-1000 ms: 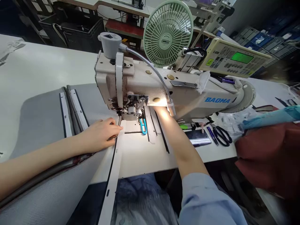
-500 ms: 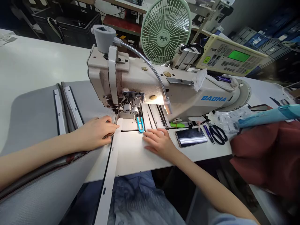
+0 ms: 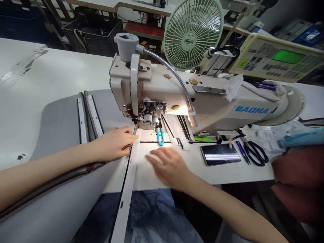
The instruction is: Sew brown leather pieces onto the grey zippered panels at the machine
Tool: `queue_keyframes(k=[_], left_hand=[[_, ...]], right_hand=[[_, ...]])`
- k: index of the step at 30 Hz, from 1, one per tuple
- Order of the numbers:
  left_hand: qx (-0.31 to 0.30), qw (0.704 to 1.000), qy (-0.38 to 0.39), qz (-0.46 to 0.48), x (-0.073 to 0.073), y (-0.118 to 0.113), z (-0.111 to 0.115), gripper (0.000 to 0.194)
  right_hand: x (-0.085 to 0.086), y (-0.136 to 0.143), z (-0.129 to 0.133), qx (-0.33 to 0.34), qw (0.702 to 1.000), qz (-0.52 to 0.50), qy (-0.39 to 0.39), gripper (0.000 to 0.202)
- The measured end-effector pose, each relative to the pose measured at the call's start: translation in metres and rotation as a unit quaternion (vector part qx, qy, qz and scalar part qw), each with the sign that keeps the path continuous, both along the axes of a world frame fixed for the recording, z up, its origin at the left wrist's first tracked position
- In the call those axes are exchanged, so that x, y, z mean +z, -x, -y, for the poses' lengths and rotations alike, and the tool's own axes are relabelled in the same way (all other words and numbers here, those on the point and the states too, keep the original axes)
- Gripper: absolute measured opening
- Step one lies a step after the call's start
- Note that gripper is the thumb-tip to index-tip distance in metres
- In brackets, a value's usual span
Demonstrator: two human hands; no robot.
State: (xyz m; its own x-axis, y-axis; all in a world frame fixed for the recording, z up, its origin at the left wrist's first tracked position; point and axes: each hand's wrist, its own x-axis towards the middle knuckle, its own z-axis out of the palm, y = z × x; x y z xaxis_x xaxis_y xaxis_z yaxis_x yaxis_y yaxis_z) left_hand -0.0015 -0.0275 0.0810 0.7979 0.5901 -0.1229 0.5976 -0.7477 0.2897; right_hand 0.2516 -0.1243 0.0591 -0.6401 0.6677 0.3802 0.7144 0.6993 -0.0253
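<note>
Head view, sewing station, by item.

Left hand (image 3: 117,143): on grey textured fabric (image 3: 59,116), fingers curled, index fingertip at the edge of a long white slotted strip (image 3: 129,177); whether its grip pinches the strip or merely presses on it cannot be told.

White slotted strip: runs from the near edge of the tabletop (image 3: 71,72), overhanging it, to just short of the needle area of a beige "BAOMA" sewing machine (image 3: 215,98).

Right hand (image 3: 168,165): motion-blurred, grip spread, over the near tabletop, right of the strip and apart from it.

Grey textured fabric: lies flat at far left, drapes over the near edge at near left; bears two further white strips beside a dark seam.

Blue-handled thread snips (image 3: 160,137): beyond the right hand, below the machine head.

Thin black strips (image 3: 184,127): right of the snips, under the machine arm.

Dark-screened smartphone (image 3: 220,154): farther right.

Purple pen (image 3: 243,152), black-handled scissors (image 3: 256,153): right of the smartphone, side by side.

Round green fan (image 3: 193,35): far side, behind the machine.
</note>
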Motion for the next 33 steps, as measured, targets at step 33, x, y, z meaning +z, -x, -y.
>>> queue_keyframes(k=[33], left_hand=[[0.057,0.996,0.041,-0.062,0.004,0.0,0.005,0.024]], right_hand=[[-0.053,0.069,-0.018,0.098,0.991,-0.027,-0.081,0.024]])
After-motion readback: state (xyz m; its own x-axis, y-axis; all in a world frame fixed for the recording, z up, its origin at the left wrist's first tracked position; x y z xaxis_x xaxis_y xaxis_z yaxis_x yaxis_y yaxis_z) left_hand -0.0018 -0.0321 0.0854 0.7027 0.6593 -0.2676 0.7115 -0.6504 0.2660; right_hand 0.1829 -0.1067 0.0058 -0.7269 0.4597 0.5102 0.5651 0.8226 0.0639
